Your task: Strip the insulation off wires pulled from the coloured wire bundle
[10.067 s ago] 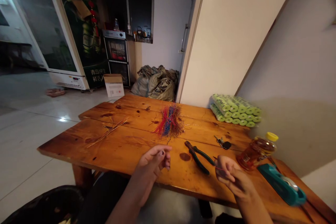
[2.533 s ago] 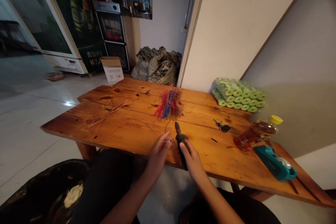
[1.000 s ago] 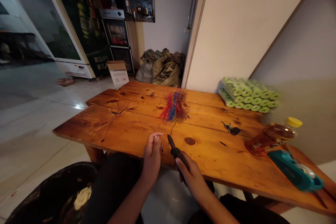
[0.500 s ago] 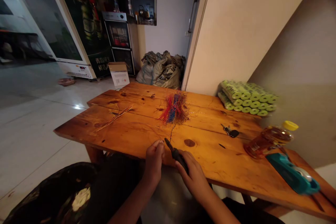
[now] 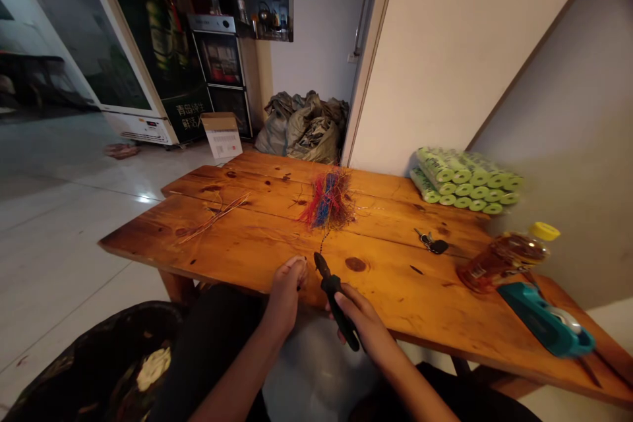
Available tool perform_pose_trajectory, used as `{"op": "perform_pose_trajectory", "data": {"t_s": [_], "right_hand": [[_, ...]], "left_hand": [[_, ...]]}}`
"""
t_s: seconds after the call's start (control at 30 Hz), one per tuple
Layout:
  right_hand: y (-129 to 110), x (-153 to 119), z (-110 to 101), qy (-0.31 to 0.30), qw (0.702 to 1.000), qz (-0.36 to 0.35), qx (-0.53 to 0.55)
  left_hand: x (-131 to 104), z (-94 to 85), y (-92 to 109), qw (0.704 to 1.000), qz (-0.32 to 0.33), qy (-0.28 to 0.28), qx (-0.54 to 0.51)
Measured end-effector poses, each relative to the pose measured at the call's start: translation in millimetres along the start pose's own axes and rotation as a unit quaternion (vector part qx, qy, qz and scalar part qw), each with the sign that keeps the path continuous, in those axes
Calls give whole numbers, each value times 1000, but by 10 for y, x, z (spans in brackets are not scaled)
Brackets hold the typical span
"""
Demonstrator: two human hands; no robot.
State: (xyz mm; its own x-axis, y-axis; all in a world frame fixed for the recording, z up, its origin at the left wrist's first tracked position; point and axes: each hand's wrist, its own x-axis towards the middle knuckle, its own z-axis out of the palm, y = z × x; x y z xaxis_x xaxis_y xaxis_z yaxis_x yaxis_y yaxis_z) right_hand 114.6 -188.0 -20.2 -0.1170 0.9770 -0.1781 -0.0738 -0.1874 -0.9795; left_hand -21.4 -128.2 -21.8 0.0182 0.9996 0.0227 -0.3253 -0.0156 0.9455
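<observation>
Pliers [image 5: 330,282] are grasped in the right hand [image 5: 364,314], before the strand bundle [image 5: 326,201]. Left hand [image 5: 287,280] is clenched, any contents unclear

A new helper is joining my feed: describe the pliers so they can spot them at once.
Find the wooden table, then the right hand at its near edge. The pliers are in that hand, tip pointing forward. Unlike the red-and-blue wires beyond and the keys lying to their right, they are dark, long-handled and held.
</observation>
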Motion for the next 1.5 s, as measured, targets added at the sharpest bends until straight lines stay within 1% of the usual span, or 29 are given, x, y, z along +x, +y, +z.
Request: {"op": "perform_pose_trajectory", "data": {"t_s": [0.07, 0.13, 0.23, 0.33, 0.4, 0.5, 0.6, 0.7, 0.8, 0.83, 0.87, 0.9, 0.97, 1.0, 1.03, 1.07, 1.1, 1.13, 1.2, 1.27, 1.37, 1.43, 1.5], "right_hand": [[3, 10, 15, 10, 999, 18, 27], [3, 23, 23, 23, 998, 20, 47], [-19, 46, -7, 57, 995, 12, 85], [-70, 66, -118, 125, 984, 8, 123], [-109, 76, -222, 167, 976, -4, 143], [-160, 81, -367, 201, 966, -36, 160], [-203, 75, -470, 220, 957, -75, 174], [-236, 70, -575, 245, 946, -102, 184], [-242, 80, -688, 294, 934, -128, 158], [-237, 86, -711, 307, 931, -137, 140], [-229, 92, -719, 314, 931, -142, 121], [-220, 98, -708, 313, 933, -143, 102], [-196, 105, -629, 297, 943, -132, 73], [-183, 106, -567, 285, 949, -122, 58], [-168, 105, -495, 272, 955, -111, 42], [-151, 101, -419, 257, 961, -101, 26], [-132, 96, -343, 239, 967, -91, 9], [-111, 88, -272, 217, 973, -82, -10], [-62, 71, -148, 172, 980, -81, -58], [-5, 55, -53, 129, 979, -105, -120], [83, 39, 37, 85, 968, -140, -191], [128, 36, 65, 71, 965, -139, -212], [151, 38, 69, 69, 964, -133, -220]], "left_hand": [[5, -7, -1, 1000, -3, -5, 9], [14, -19, -5, 1000, -14, -16, 4], [34, -44, -17, 996, -69, -52, -32], [46, -64, -32, 989, -121, -70, -56], [47, -70, -39, 987, -132, -70, -52], [62, -75, -41, 988, -133, -69, -35], [116, -107, -34, 993, -104, -30, -51], [156, -182, -12, 996, -43, 36, -73], [69, -242, 38, 988, 71, 134, -36], [6, -241, 59, 982, 113, 151, -2], [-67, -226, 78, 977, 151, 145, 43], [-144, -195, 94, 973, 181, 109, 96], [-279, -94, 108, 957, 208, -28, 198], [-324, -33, 103, 946, 204, -95, 233], [-351, 27, 88, 938, 190, -143, 252], [-357, 81, 65, 938, 168, -166, 256], [-344, 122, 37, 945, 141, -164, 245], [-317, 148, 7, 957, 114, -146, 224], [-235, 152, -47, 980, 65, -93, 161], [-146, 105, -77, 994, 37, -42, 89], [-49, 8, -77, 1000, 15, 23, -11], [-15, -41, -70, 997, 3, 59, -54], [2, -70, -74, 993, 5, 90, -73]]}}
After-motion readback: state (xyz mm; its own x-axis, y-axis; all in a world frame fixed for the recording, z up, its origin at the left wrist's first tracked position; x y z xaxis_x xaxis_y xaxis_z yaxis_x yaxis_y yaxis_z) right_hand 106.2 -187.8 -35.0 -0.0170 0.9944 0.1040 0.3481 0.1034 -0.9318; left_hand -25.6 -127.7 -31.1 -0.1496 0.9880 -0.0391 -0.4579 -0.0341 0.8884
